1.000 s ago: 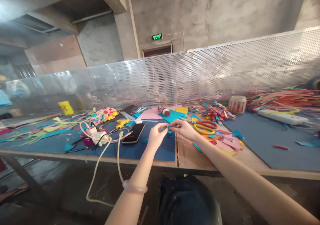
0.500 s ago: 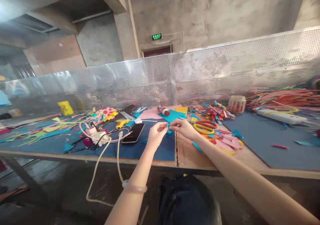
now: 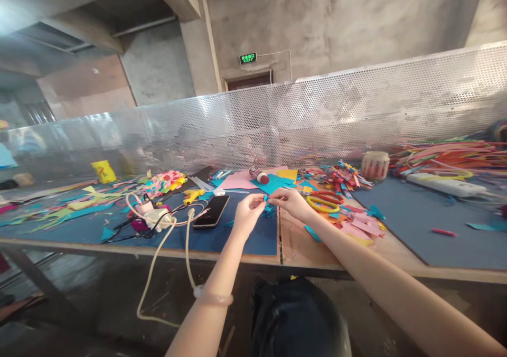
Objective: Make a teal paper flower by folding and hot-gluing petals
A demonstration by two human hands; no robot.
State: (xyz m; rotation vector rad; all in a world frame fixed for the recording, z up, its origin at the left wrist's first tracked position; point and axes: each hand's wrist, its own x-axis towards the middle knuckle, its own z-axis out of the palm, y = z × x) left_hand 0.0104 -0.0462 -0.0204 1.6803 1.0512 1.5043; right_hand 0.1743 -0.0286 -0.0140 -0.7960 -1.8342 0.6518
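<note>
Both hands meet over the table's near middle, pinching one small piece of blue paper (image 3: 266, 198) between their fingertips. My left hand (image 3: 249, 212) is closed on its left side, and my right hand (image 3: 293, 204) is closed on its right side. The fingers cover much of the piece, so its exact shape is hidden. Behind the hands lie blue sheets (image 3: 277, 184), a pink sheet (image 3: 236, 180) and a dark red glue bottle (image 3: 258, 175) on its side. Scissors with red and yellow handles (image 3: 324, 203) rest just right of my right hand.
A black phone (image 3: 212, 212) and a coiled cable with plugs (image 3: 156, 217) lie left; a yellow hot glue gun (image 3: 193, 196) sits behind them. Pink paper pieces (image 3: 362, 226), a jar (image 3: 374, 166) and a white power strip (image 3: 446, 185) are right. A perforated metal screen (image 3: 317, 119) stands behind.
</note>
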